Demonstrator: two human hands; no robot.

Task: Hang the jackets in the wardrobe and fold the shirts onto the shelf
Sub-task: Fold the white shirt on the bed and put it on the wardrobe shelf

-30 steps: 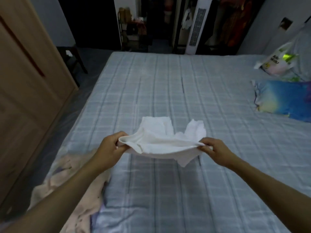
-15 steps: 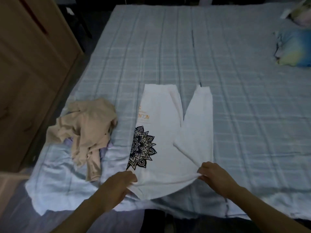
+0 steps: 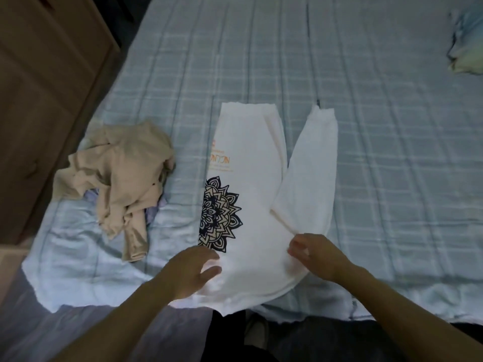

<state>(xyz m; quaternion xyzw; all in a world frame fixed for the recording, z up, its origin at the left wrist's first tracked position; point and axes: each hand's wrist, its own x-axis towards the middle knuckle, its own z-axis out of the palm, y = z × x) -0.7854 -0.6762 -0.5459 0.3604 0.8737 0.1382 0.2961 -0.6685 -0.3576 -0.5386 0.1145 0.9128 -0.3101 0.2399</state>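
The bed (image 3: 366, 126) fills the view under a pale blue checked sheet, with a wooden wardrobe (image 3: 39, 100) standing at its left. Laid flat at the near edge of the bed is the white shirt (image 3: 251, 158), folded lengthwise, its dark mandala print showing along the left side and one sleeve angled out to the right. Beside it on the left sits a crumpled beige garment (image 3: 122, 184). The left hand (image 3: 190, 273) rests on the shirt's near end, fingers relaxed and spread. The right hand (image 3: 318, 254) pinches the fabric where the sleeve begins.
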